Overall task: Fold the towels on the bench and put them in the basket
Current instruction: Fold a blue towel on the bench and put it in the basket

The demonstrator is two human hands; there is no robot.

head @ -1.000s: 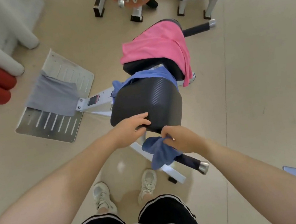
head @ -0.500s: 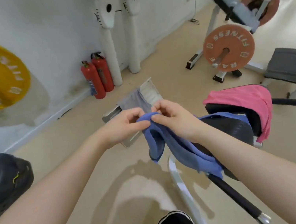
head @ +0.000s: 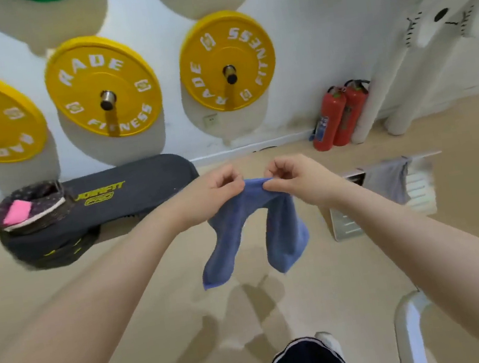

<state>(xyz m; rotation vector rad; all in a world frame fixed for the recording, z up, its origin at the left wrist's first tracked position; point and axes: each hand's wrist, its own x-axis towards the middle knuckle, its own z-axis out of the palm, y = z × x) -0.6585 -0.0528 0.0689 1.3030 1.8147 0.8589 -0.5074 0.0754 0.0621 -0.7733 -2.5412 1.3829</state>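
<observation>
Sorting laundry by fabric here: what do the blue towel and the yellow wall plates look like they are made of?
Blue towel: soft matte cloth, probably terry or microfibre; it hangs limp in folds. Yellow plates: likely rubber-coated, smooth with a slight sheen and printed white lettering.

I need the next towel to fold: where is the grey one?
In the head view, the grey cloth towel lies draped over a metal floor plate, right of both hands.

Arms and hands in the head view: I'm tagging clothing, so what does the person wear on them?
Both forearms are bare up to the frame edges, with no sleeve showing. The left hand and right hand have no gloves. No watch, ring or wristband is visible on either.
</observation>
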